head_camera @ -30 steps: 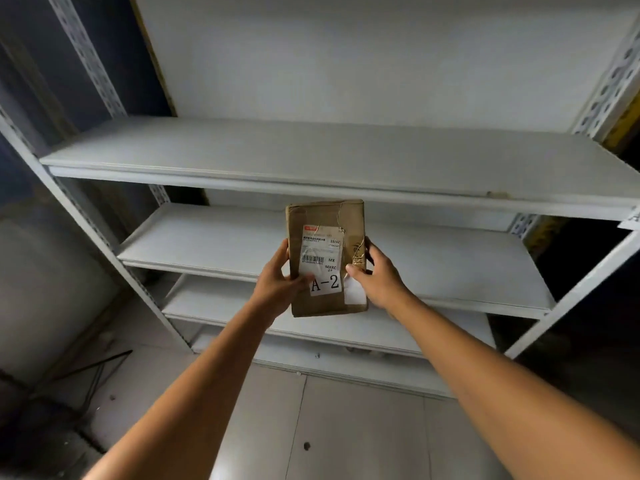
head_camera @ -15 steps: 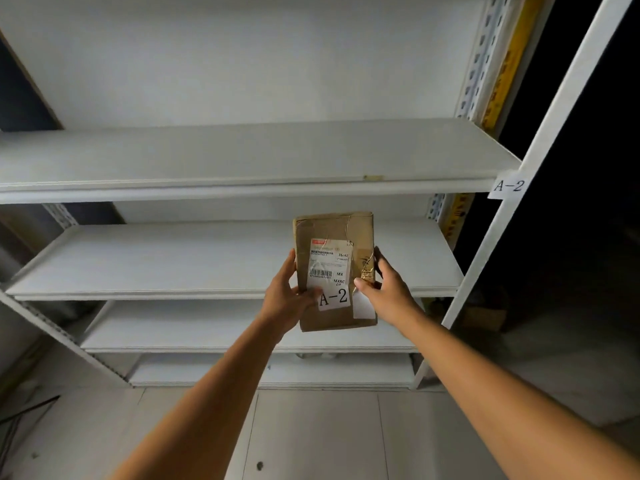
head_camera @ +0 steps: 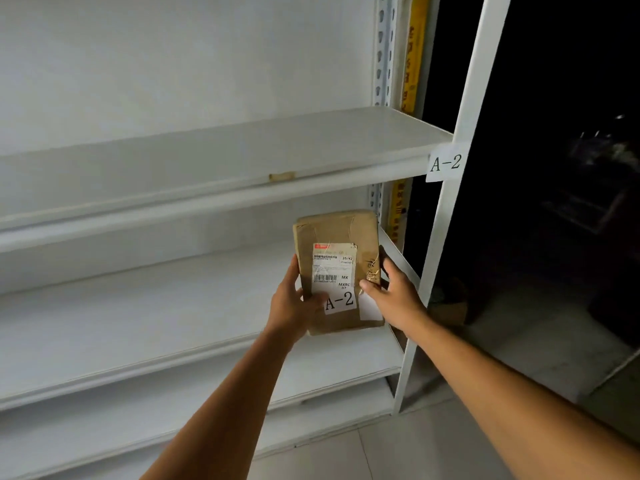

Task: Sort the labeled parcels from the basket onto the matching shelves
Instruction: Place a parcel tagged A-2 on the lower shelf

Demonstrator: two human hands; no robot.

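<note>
Grip is closed on the brown parcel (head_camera: pixel 337 233) from both sides. Its lower left edge is held by the left hand (head_camera: pixel 292 303), thumb laid over the front beside the label, fingers hidden behind. Its right edge is held by the right hand (head_camera: pixel 394 299), thumb pressed on the front, forefinger raised along the side. Both bare arms are stretched forward and up, wrists roughly level.

Parcel is held upright in the air, front turned to the camera, before the right end of the middle shelf (head_camera: pixel 138 323) and below the upper shelf (head_camera: pixel 242 154). Neither shelf is touched.

On the front a shipping label (head_camera: pixel 332 265) is stuck: red header, barcode, "35/42", "MX", "MXRC" can be read; the finer print cannot. Over its lower part a white slip (head_camera: pixel 341 301) printed "A-2" is pasted.

A white tag (head_camera: pixel 446 163) reading "A-2" is fixed on the right front upright (head_camera: pixel 478 81), level with the upper shelf's edge. A scrap of tan tape (head_camera: pixel 282 176) is stuck on that shelf's front lip. A yellow strip (head_camera: pixel 414 53) with unreadable characters is seen beside the rear upright. Pale floor (head_camera: pixel 415 452) is seen below.
</note>
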